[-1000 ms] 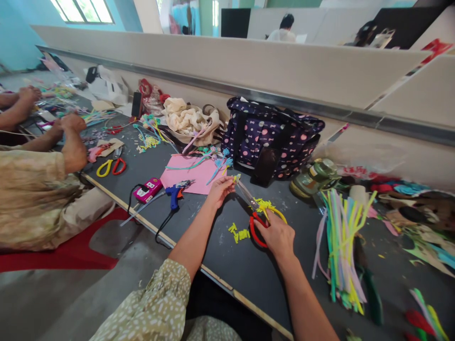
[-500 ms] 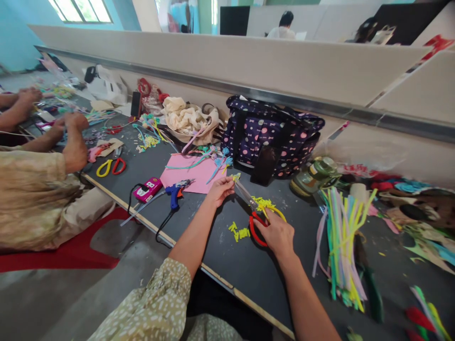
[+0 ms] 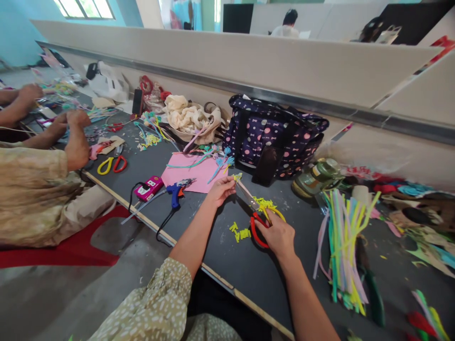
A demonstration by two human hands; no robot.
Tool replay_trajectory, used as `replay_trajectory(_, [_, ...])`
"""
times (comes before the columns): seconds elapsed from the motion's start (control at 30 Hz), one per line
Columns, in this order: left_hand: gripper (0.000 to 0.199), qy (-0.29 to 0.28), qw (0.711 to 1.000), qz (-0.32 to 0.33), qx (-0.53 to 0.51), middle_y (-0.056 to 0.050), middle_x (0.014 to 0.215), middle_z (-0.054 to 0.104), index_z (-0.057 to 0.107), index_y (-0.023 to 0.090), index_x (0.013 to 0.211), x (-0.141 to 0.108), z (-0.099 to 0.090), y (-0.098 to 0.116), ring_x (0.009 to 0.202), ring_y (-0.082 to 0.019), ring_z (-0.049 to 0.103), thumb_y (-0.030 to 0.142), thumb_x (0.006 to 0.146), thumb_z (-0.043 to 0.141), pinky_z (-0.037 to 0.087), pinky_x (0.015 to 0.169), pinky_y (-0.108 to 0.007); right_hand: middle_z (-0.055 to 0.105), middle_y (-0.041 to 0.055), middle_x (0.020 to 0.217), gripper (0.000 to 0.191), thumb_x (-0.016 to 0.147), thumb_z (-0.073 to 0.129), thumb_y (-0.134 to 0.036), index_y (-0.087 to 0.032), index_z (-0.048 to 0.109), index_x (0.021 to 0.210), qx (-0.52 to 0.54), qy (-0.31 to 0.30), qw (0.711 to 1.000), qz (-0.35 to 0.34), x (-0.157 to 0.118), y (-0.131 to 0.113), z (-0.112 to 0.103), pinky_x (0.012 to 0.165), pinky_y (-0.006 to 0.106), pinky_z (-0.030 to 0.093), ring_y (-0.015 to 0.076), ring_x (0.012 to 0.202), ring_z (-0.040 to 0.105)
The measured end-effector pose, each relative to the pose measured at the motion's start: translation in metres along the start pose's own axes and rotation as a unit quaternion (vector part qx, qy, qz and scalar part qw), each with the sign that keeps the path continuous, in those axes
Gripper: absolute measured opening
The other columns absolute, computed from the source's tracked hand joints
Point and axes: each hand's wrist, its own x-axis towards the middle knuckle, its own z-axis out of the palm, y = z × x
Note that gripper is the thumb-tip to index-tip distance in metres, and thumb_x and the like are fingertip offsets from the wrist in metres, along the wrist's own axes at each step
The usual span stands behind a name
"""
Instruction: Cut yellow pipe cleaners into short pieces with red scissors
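My left hand (image 3: 221,190) pinches a small yellow-green piece (image 3: 237,177), too small to make out fully, above the dark table. In my right hand (image 3: 280,233) is a pair of scissors (image 3: 253,203) with one red and one yellow handle loop; the fingers are in the loops. The blades point toward the pinched piece, with their tips close to it. Short yellow cut pieces (image 3: 244,233) lie on the table between my forearms, and more yellow pieces (image 3: 263,202) are heaped behind the scissors.
A blue glue gun (image 3: 175,193) and pink sheet (image 3: 199,173) lie left of my hands. Behind stand a dark patterned bag (image 3: 273,132), a phone (image 3: 266,165) and a green jar (image 3: 316,176). Fuzzy stems (image 3: 343,246) lie right. A co-worker's arm (image 3: 76,142) rests at far left.
The whole view has shifted slightly. My hands keep nearly the same pose, and the scissor blades look a little more parted.
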Motion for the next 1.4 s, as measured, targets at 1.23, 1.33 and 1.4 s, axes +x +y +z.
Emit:
replay_trajectory(1.23, [0.022, -0.029, 0.997, -0.047, -0.051, 0.001, 0.057, 0.052, 0.057, 0.013, 0.07, 0.0003, 0.0039, -0.0039, 0.054, -0.007, 0.049, 0.016, 0.059, 0.076, 0.042, 0.058, -0.022, 0.063, 0.0017, 0.07, 0.049, 0.08, 0.048, -0.061, -0.019, 0.063, 0.101, -0.031, 0.036, 0.999, -0.023, 0.001, -0.0033, 0.0012, 0.059, 0.024, 0.034, 0.0149, 0.066, 0.057])
replay_trajectory(1.33, [0.023, -0.027, 0.997, -0.048, -0.051, 0.001, 0.056, 0.053, 0.057, 0.013, 0.07, -0.0005, 0.005, -0.0038, 0.052, -0.007, 0.05, 0.015, 0.058, 0.077, 0.043, 0.058, -0.022, 0.062, 0.0012, 0.068, 0.047, 0.081, 0.047, -0.061, -0.02, 0.063, 0.095, -0.03, 0.03, 0.999, -0.024, 0.0014, -0.0051, -0.0002, 0.057, 0.024, 0.032, 0.0139, 0.064, 0.056])
replay_trajectory(1.4, [0.025, -0.024, 0.997, -0.048, -0.051, 0.001, 0.057, 0.054, 0.057, 0.012, 0.072, -0.001, 0.0056, -0.0038, 0.052, -0.007, 0.05, 0.015, 0.057, 0.077, 0.044, 0.058, -0.022, 0.06, 0.0002, 0.065, 0.044, 0.08, 0.047, -0.061, -0.02, 0.062, 0.087, -0.033, 0.023, 0.999, -0.024, 0.0017, -0.0061, -0.0016, 0.055, 0.024, 0.03, 0.0131, 0.061, 0.054])
